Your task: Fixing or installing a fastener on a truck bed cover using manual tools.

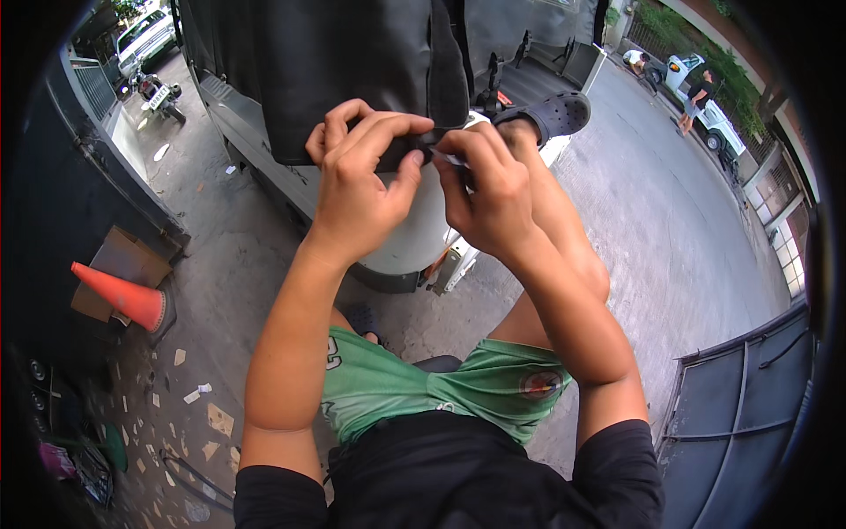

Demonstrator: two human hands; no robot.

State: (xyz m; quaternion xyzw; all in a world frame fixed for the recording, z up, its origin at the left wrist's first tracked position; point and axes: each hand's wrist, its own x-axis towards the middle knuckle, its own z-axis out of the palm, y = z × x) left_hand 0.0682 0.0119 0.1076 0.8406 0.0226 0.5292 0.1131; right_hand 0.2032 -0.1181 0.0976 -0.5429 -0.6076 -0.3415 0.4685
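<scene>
A black vinyl cover [344, 66] hangs over the back of a light grey vehicle body [410, 241]. My left hand [367, 172] pinches the cover's lower edge between thumb and fingers, close to a strip of dull black fabric [448, 86]. Just right of it, my right hand [489, 178] grips a small thin pale piece [449, 157] against the same edge. Its tip points at my left thumb; whether it is a blade or a strip cannot be told. My fingers partly hide the corner between both hands.
My right foot, in a dark clog [548, 116], rests up on the vehicle. An orange traffic cone [125, 297] lies by a cardboard sheet [129, 254] at left. A motorcycle [158, 96] stands behind. Two people and a white pickup [720, 125] are across the road; a metal gate [733, 390] is at right.
</scene>
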